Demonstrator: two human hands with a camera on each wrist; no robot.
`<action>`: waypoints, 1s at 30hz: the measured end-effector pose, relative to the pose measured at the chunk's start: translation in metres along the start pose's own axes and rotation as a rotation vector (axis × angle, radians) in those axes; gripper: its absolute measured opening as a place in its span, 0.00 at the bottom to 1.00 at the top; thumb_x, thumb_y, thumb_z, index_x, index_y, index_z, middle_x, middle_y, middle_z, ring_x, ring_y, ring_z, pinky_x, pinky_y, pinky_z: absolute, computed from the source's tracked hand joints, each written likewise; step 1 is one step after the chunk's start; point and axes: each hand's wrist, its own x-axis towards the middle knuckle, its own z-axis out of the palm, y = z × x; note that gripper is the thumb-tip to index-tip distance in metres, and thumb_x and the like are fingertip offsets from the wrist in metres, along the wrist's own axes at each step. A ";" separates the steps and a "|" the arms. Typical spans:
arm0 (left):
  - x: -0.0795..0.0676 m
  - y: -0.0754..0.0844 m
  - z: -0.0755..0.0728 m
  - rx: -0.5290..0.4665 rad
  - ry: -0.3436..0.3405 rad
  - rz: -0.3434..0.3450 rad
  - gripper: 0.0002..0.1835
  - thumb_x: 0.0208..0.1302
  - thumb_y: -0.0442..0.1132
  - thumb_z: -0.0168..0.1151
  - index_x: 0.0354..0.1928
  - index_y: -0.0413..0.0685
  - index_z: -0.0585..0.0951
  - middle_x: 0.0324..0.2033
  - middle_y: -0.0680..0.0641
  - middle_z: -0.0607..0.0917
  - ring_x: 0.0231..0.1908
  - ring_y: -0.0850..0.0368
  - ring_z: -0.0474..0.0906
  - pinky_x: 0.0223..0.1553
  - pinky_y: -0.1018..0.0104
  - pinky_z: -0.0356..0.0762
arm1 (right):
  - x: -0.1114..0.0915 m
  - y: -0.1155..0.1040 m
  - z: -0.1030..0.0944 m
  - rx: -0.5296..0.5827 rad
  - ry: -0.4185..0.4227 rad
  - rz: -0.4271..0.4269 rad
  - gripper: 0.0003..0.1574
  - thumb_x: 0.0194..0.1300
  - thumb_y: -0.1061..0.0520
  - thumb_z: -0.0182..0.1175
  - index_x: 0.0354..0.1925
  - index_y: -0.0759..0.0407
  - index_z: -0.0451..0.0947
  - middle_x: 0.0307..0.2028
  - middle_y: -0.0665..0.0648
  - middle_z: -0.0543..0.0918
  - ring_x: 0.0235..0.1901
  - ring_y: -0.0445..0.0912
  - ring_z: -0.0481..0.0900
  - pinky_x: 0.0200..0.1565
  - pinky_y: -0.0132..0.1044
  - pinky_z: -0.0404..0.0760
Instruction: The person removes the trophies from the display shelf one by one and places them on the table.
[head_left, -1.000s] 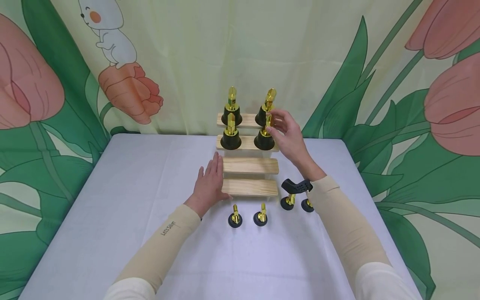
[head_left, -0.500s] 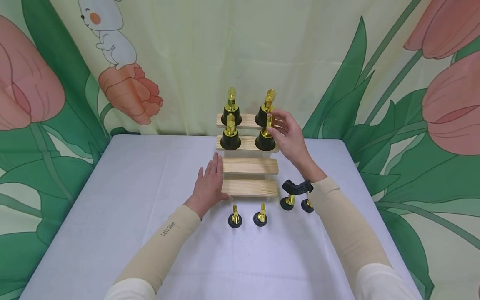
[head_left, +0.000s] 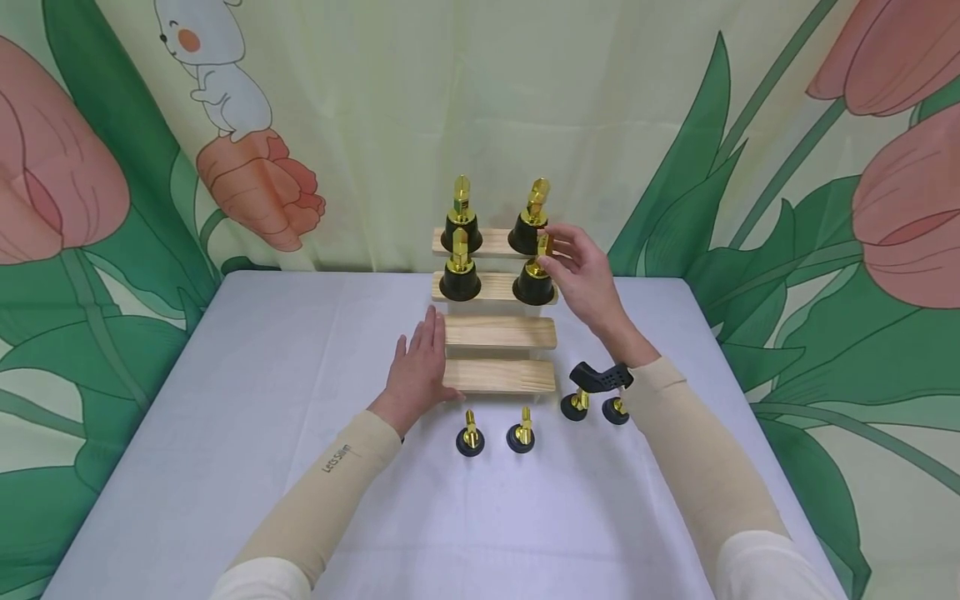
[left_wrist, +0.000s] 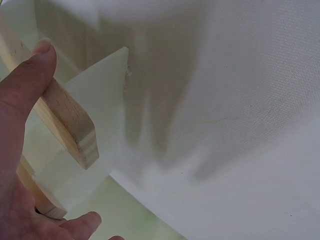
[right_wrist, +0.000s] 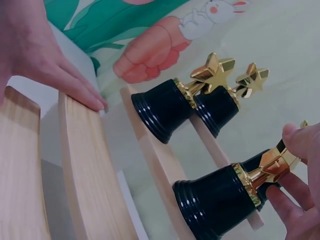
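My right hand (head_left: 588,275) pinches the gold star of a small star trophy (head_left: 533,286) with a black base. That trophy's base sits at the right end of the second-highest step of a wooden tiered stand (head_left: 500,332). Beside it on the same step is another star trophy (head_left: 460,282), and two more stand on the top step behind. In the right wrist view thumb and fingers close around the star (right_wrist: 275,165). My left hand (head_left: 417,371) rests along the stand's left ends with fingers straight; its thumb lies on a plank (left_wrist: 67,112) in the left wrist view.
Several more trophies stand on the white tablecloth (head_left: 300,367): two before the stand, including a left one (head_left: 470,439), and two to its right, including one (head_left: 574,405) near the black wrist camera (head_left: 600,377). A printed curtain (head_left: 375,150) hangs behind the table.
My right hand has shifted slightly to the right, sliding the pinched trophy a little toward the step's right end. The left hand stays in place.
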 end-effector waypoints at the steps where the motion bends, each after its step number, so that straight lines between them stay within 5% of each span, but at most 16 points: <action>1: 0.000 0.000 0.000 0.001 -0.003 -0.001 0.76 0.41 0.64 0.78 0.77 0.36 0.36 0.79 0.36 0.37 0.76 0.40 0.51 0.73 0.39 0.54 | -0.001 0.000 -0.001 0.001 0.001 -0.001 0.26 0.69 0.63 0.60 0.64 0.58 0.71 0.62 0.57 0.76 0.64 0.51 0.75 0.66 0.42 0.74; 30: 0.001 0.001 -0.001 -0.006 -0.020 -0.013 0.76 0.42 0.63 0.79 0.77 0.36 0.37 0.79 0.37 0.38 0.76 0.40 0.51 0.74 0.39 0.54 | -0.035 0.000 -0.045 -0.105 0.092 0.048 0.26 0.70 0.59 0.61 0.65 0.52 0.73 0.62 0.53 0.77 0.63 0.48 0.76 0.62 0.33 0.77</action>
